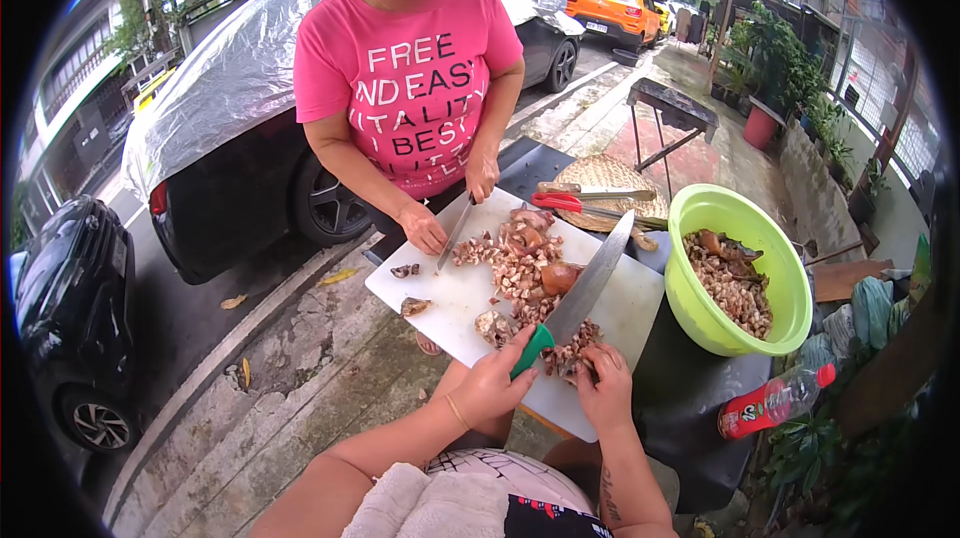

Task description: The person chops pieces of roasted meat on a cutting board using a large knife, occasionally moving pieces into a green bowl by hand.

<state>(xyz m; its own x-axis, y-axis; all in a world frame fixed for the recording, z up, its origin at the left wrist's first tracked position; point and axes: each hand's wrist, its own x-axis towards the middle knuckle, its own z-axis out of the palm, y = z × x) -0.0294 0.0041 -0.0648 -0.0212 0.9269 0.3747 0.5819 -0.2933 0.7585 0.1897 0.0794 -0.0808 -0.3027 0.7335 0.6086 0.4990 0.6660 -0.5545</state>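
My left hand (495, 380) grips the green handle of a large chef's knife (589, 287). Its broad blade slants up and away over the white cutting board (622, 313). At the board's near edge, the fingers of my right hand (606, 386) close on some chopped meat (559, 358); exactly what lies under the fingertips is partly hidden. A heap of diced meat (517, 272) spreads across the middle, with larger browned chunks (559, 278) among it. A pale lump of meat (493, 328) sits just beyond my left hand.
Across the board, a co-worker's hand (482, 176) holds a smaller knife (456, 230). A lime-green basin (682, 290) of chopped meat stands on the black table (675, 388), near a red-capped plastic bottle (776, 403). Red-handled tongs (559, 202) lie on a woven fan (607, 170).
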